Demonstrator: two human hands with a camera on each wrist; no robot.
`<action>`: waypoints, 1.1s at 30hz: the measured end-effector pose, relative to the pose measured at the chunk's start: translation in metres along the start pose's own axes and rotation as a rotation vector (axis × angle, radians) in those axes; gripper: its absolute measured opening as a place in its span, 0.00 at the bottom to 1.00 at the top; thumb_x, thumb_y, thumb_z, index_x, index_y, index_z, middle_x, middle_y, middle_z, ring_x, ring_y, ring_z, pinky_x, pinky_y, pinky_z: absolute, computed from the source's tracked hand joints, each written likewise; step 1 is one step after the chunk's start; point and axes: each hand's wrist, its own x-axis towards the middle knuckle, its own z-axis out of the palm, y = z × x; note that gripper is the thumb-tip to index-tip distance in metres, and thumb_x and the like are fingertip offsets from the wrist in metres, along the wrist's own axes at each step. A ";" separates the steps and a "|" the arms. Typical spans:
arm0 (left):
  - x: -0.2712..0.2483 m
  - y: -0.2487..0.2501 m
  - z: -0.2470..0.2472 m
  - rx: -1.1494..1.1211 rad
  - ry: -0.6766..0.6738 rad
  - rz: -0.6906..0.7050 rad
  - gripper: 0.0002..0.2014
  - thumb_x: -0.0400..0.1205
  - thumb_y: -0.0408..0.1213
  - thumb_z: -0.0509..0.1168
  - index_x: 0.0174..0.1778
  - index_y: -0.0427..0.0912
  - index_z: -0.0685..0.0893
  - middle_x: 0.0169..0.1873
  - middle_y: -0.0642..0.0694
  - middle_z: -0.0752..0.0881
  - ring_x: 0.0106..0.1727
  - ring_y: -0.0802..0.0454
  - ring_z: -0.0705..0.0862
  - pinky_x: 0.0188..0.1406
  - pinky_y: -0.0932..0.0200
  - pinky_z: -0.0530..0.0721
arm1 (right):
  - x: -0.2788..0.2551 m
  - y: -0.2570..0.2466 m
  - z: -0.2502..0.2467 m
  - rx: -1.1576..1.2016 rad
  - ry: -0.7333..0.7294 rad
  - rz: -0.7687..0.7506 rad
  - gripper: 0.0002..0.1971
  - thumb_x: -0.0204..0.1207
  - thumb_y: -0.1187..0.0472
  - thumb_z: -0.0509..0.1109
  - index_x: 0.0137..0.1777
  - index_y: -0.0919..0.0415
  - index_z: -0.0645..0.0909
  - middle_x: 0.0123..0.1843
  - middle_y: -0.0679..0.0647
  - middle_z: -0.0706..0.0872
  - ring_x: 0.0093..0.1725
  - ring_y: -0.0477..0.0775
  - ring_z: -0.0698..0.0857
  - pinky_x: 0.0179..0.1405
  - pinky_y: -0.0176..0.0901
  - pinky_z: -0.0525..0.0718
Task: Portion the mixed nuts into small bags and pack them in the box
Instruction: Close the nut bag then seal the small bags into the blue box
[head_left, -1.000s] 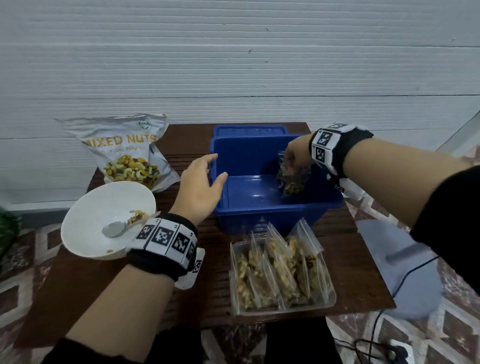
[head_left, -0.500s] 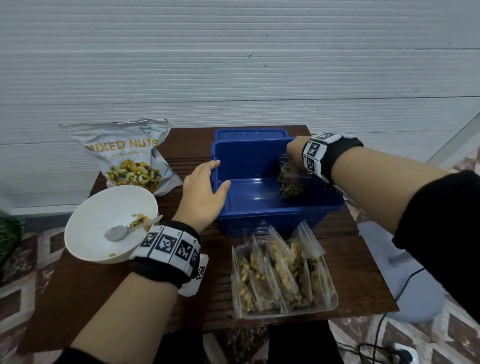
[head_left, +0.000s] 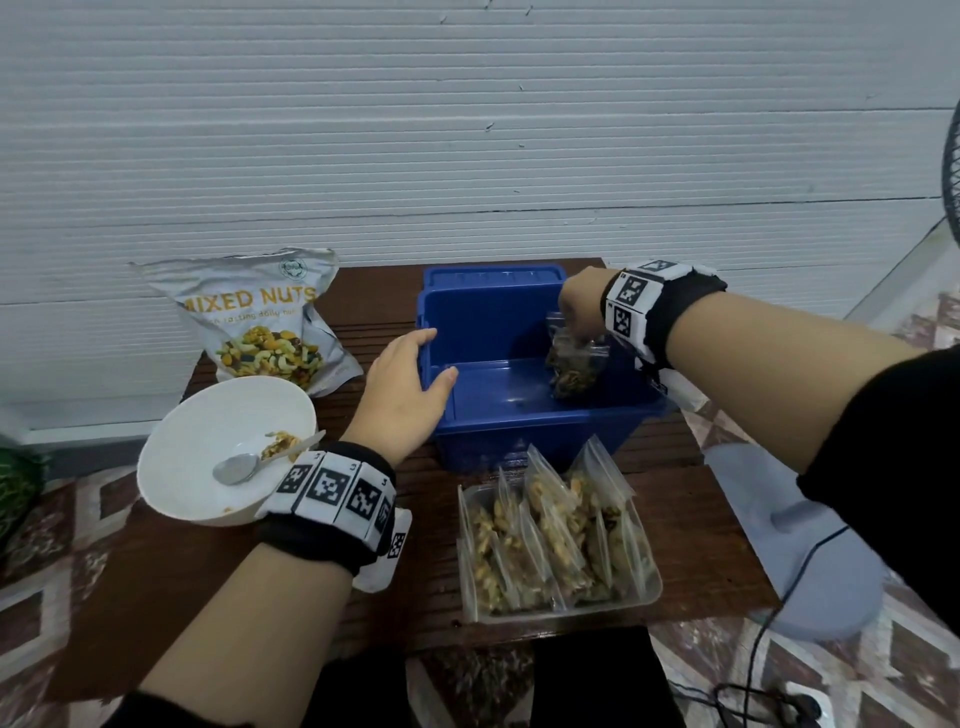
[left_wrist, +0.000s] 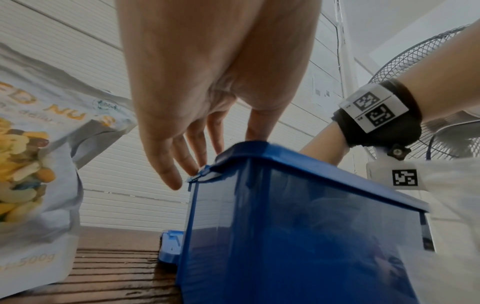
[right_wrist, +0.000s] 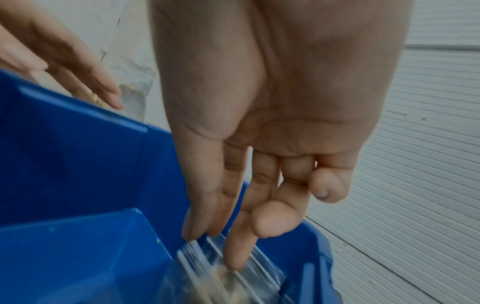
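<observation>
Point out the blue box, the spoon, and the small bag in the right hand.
blue box (head_left: 524, 439): head view, near front wall.
spoon (head_left: 236, 468): head view, its bowl, inside the white bowl.
small bag (head_left: 574, 366): head view, nut-filled lower half.

Open blue plastic box (head_left: 498, 410) upright on my table; small clear zip bag of nuts (head_left: 574, 358) upright at its right inner wall. More filled bags (head_left: 550, 540) stand before it.
</observation>
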 end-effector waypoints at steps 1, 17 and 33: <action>-0.003 0.003 0.000 0.010 -0.004 0.004 0.26 0.85 0.43 0.63 0.78 0.45 0.67 0.76 0.47 0.70 0.77 0.47 0.67 0.76 0.44 0.68 | -0.013 -0.003 -0.004 0.055 0.017 -0.005 0.10 0.70 0.54 0.76 0.46 0.59 0.85 0.37 0.51 0.84 0.42 0.60 0.86 0.49 0.53 0.87; -0.070 0.045 0.020 0.373 -0.184 0.304 0.10 0.83 0.45 0.65 0.59 0.62 0.84 0.53 0.58 0.73 0.65 0.52 0.69 0.61 0.50 0.63 | -0.175 -0.056 0.035 0.414 -0.035 -0.193 0.25 0.77 0.43 0.69 0.25 0.61 0.74 0.22 0.52 0.72 0.22 0.49 0.69 0.21 0.39 0.66; -0.078 0.054 0.017 0.087 -0.150 0.345 0.08 0.84 0.37 0.64 0.44 0.56 0.79 0.41 0.60 0.82 0.49 0.60 0.79 0.56 0.57 0.75 | -0.197 -0.038 0.046 0.681 0.282 -0.156 0.09 0.77 0.61 0.70 0.44 0.65 0.90 0.36 0.51 0.88 0.32 0.42 0.81 0.24 0.24 0.74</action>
